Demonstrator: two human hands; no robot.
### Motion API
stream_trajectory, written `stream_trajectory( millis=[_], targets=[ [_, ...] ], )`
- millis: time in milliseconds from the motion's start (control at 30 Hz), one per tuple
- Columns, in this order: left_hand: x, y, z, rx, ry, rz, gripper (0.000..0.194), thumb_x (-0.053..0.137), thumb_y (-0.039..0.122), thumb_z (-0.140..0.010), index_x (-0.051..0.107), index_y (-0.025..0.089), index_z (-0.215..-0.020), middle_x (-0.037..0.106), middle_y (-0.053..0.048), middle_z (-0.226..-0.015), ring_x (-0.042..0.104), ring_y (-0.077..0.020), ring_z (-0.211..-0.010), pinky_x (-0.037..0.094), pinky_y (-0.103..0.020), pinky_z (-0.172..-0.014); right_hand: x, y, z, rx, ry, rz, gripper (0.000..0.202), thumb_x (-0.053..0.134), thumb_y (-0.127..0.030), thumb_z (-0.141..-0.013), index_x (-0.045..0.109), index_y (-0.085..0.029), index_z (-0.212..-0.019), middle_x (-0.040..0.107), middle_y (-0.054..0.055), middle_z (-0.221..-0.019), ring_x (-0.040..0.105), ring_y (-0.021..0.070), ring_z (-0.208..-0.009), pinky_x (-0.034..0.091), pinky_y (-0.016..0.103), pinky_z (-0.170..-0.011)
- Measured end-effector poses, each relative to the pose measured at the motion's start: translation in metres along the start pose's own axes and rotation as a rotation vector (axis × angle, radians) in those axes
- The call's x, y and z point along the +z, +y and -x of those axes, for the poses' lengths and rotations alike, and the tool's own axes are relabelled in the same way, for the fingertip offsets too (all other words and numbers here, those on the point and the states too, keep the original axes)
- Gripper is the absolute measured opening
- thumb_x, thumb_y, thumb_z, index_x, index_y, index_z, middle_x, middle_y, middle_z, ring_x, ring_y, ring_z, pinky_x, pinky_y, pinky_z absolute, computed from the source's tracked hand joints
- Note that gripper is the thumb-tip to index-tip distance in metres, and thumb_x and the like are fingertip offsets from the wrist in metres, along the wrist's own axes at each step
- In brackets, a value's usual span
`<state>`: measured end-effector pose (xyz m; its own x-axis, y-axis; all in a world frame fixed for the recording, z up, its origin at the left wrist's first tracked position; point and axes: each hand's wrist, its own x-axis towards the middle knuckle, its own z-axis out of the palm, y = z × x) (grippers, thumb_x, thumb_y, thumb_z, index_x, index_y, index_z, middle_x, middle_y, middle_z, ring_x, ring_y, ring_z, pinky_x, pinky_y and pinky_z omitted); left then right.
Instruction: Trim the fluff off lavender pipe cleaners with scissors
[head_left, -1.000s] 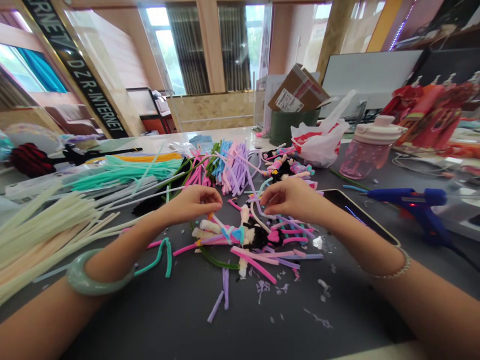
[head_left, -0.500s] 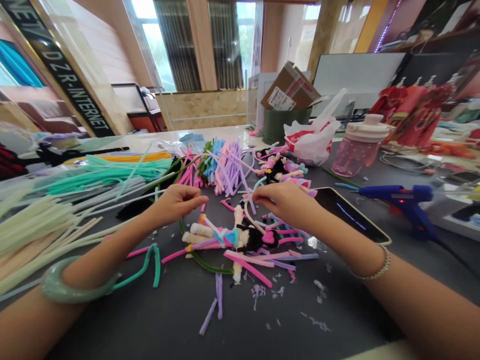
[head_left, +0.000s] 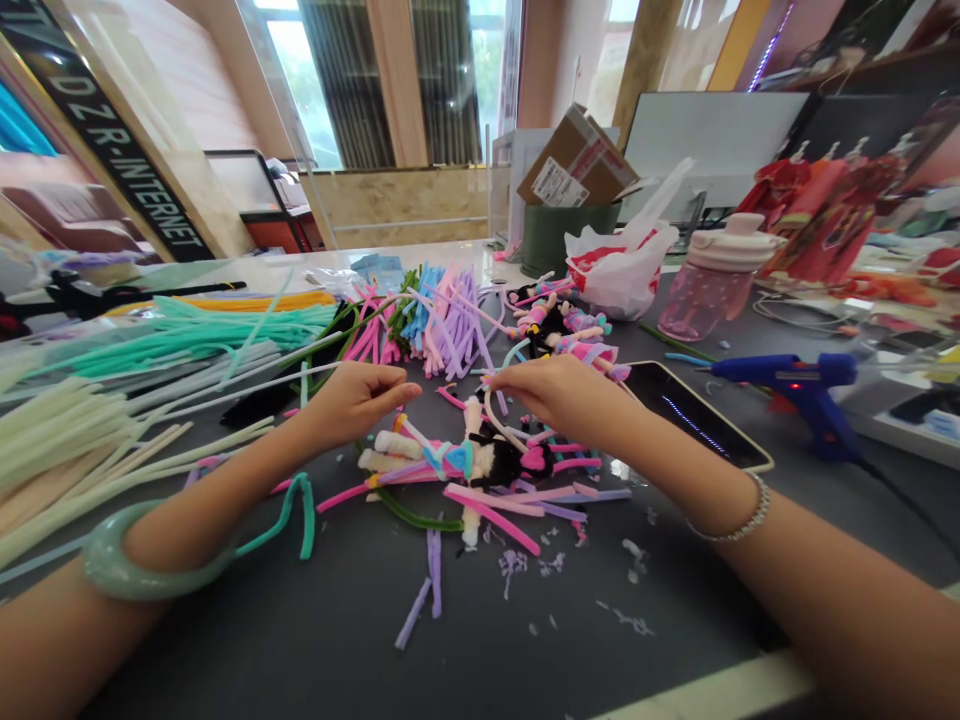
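My left hand (head_left: 361,400) is closed in a pinch above the table, left of centre; what it holds, if anything, is too small to tell. My right hand (head_left: 551,388) pinches the end of a pale stem (head_left: 493,408), which curves down from its fingertips. Between and below both hands lies a doll (head_left: 450,458) made of fuzzy stems, with black hair, a pink heart shape and a light blue top. Pink and lilac stem pieces (head_left: 499,515) lie beside it. A green stem (head_left: 409,515) curves under the doll's legs.
Teal stems (head_left: 172,335) and cream stems (head_left: 67,440) lie at the left. Cut stem bundles (head_left: 454,330) and small dolls (head_left: 559,325) stand behind. At the right are a phone (head_left: 694,415), a blue glue gun (head_left: 795,375), a pink bottle (head_left: 709,285) and a white bag (head_left: 622,265).
The view has shifted slightly, so the scene sits a little higher and further left. Both hands keep nearly the same pinched pose; the right one has moved slightly left with the pale stem.
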<state>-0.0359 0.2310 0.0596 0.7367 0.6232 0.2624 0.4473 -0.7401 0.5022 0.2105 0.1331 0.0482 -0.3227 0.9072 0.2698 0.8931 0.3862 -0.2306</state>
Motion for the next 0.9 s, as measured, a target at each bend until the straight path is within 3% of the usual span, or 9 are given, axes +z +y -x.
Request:
stream_trajectory(
  millis=[333,500,667,900],
  targets=[
    [0.000,-0.001,0.000,0.101,-0.037,-0.049,0.039,0.036,0.043,-0.086,0.039,0.023,-0.053,0.039,0.004,-0.047,0.036,-0.0118,-0.046,0.029,-0.026,-0.049,-0.002,0.005,0.001,0.008,0.045,0.032,0.029,0.060,-0.039,-0.094,0.064,-0.018,-0.114,0.067,0.006,-0.112,0.065,0.0187,-0.098,0.055,0.043,-0.087],
    [-0.007,0.000,0.000,0.174,-0.117,-0.097,0.039,0.033,0.044,-0.086,0.036,0.024,-0.053,0.034,0.005,-0.049,0.035,-0.0121,-0.045,0.028,-0.027,-0.048,-0.001,0.004,0.001,-0.020,0.061,0.036,0.029,0.060,-0.039,-0.094,0.064,-0.018,-0.114,0.067,0.006,-0.113,0.065,0.0188,-0.099,0.055,0.043,-0.087],
    [-0.017,0.000,0.002,0.238,-0.179,-0.196,0.041,0.037,0.048,-0.088,0.031,0.024,-0.056,0.030,0.006,-0.050,0.034,-0.0123,-0.044,0.026,-0.028,-0.050,0.001,0.009,0.000,-0.039,0.088,0.059,0.029,0.060,-0.039,-0.094,0.063,-0.018,-0.114,0.066,0.006,-0.113,0.065,0.0182,-0.097,0.055,0.042,-0.086],
    [-0.019,-0.011,0.002,0.285,-0.208,-0.370,0.040,0.033,0.050,-0.089,0.034,0.024,-0.058,0.037,0.004,-0.050,0.040,-0.0144,-0.045,0.028,-0.028,-0.051,0.004,0.023,-0.002,-0.074,0.106,0.062,0.030,0.060,-0.039,-0.094,0.063,-0.018,-0.116,0.066,0.006,-0.114,0.065,0.0186,-0.098,0.055,0.042,-0.086]
  ],
)
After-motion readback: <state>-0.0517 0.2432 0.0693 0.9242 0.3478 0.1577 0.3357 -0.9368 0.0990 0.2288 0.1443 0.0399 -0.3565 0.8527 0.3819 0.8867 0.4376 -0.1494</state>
